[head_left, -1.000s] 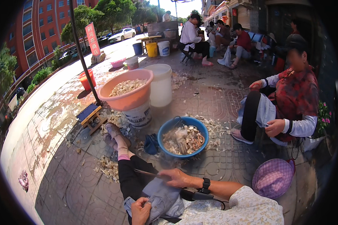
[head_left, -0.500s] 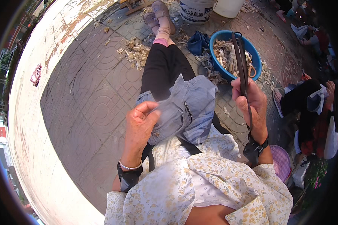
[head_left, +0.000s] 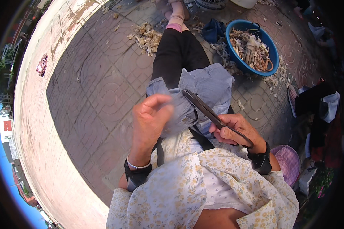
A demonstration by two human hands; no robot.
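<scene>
My right hand [head_left: 237,129] is closed around dark metal scissors [head_left: 207,110]. Their blades point up and left over my lap, and the handle loop lies toward my wrist. My left hand [head_left: 151,122] is raised left of the blade tips with curled fingers. Its thumb and fingertips are smeared by motion, so whether anything small is between them cannot be made out. Beneath both hands, a grey-blue cloth [head_left: 210,84] is spread over my lap and dark trousers.
Ahead to the right stands a blue basin [head_left: 273,47] with pale, husk-like plant pieces and a light glove [head_left: 252,49]. Dry husks [head_left: 147,40] litter the paving. A dark blue cloth [head_left: 213,30] lies beside the basin. Another person's leg [head_left: 313,95] and a pink checked hat [head_left: 286,162] are at right.
My right hand has come down and left, turning the scissors from upright to slanting across my lap. My left hand stays over the lap, its fingers in motion. The view has shifted slightly.
</scene>
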